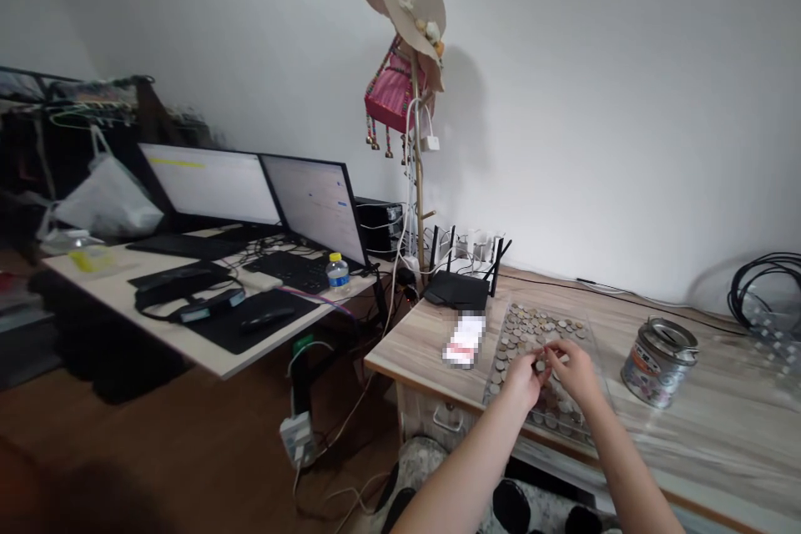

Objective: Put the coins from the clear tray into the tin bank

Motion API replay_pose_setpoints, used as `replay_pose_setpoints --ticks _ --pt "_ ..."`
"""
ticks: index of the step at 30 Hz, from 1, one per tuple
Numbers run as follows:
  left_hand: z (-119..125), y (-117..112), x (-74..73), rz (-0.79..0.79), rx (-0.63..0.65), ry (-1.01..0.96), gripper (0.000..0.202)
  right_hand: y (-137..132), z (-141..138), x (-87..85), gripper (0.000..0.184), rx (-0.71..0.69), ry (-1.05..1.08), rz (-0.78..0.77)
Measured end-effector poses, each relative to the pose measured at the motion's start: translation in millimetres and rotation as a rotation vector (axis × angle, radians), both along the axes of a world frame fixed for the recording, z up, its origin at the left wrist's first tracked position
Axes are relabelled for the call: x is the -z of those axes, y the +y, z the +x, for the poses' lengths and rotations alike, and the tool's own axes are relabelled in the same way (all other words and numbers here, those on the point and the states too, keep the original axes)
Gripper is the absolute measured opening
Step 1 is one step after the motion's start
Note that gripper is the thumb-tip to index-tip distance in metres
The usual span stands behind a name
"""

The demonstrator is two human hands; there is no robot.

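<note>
A clear tray [586,324] full of several coins [531,325] lies on the wooden desk [719,417] in front of me. Both my hands hover over the middle of the tray, close together. My left hand [524,378] has its fingertips pinched, apparently on a coin. My right hand [572,367] curls its fingers toward the left one, also pinching at something small that I cannot make out. A metal tin [658,360] with a slotted lid lies tilted to the right of the tray.
A black router [460,285] and a blurred small card [464,340] sit left of the tray. Further left, a second desk holds two monitors [263,192], a keyboard and a water bottle [338,274]. A hat stand [416,142] rises between the desks. Black cables [763,284] coil at far right.
</note>
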State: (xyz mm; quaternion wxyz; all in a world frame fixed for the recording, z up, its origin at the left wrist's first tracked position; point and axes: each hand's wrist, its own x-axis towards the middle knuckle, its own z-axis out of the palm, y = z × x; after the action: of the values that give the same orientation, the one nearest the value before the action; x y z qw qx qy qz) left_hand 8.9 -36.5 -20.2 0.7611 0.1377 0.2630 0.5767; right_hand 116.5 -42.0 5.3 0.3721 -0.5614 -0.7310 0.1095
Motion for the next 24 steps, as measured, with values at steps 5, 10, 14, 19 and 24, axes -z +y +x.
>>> replay_pose_setpoints --ticks 5,10,14,19,24 --pt "1.6 -3.8 -3.4 0.057 0.002 0.234 0.009 -0.9 -4.7 -1.8 0.034 -0.055 0.001 -0.042" --pt "1.3 -9.1 -6.2 0.12 0.097 0.429 0.018 -1.3 -1.7 -0.7 0.037 -0.24 0.22 -0.293" --pt "0.4 -11.9 -9.2 0.142 0.181 0.473 0.022 -0.3 4.5 4.1 0.036 -0.243 0.308 -0.423" --pt "-0.2 -13.8 -11.6 0.178 0.261 0.503 0.023 1.3 8.6 9.3 0.031 -0.182 0.254 -0.439" --pt "-3.2 -12.9 -9.7 0.188 0.098 0.415 0.028 3.1 9.1 13.1 0.032 -0.071 0.111 -0.388"
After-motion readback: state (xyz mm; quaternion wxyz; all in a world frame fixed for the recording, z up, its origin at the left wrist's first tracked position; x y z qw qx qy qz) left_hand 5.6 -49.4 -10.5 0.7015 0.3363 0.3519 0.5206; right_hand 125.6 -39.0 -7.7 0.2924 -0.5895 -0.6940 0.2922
